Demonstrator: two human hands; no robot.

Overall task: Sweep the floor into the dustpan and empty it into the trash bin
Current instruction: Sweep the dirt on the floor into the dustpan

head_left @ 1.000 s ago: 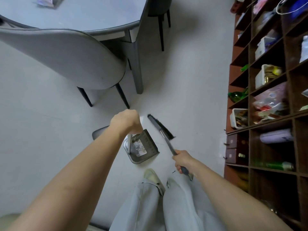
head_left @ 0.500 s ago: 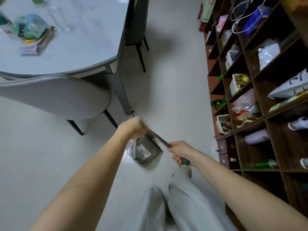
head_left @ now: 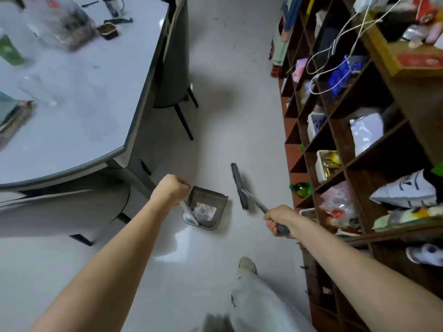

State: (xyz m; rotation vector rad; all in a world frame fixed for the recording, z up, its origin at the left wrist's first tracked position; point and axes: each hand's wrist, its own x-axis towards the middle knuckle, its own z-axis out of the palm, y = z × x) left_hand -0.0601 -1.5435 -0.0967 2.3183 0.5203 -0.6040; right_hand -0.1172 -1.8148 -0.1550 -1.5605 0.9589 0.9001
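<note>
Head view: right hand [head_left: 278,220] fingers clamped on broom [head_left: 239,188] handle; brush head's long axis lies parallel to the open mouth of dustpan [head_left: 208,207], just right of it. Left hand [head_left: 171,189] grips dustpan's upright handle.

A grey surface [head_left: 79,111] carrying a cup [head_left: 114,6], a small tin [head_left: 107,31] and a green bottle [head_left: 9,50] stands beside two grey chairs [head_left: 175,58], opposite brown wooden shelves [head_left: 347,130] crowded with bags, boxes and white cables [head_left: 335,41].
</note>
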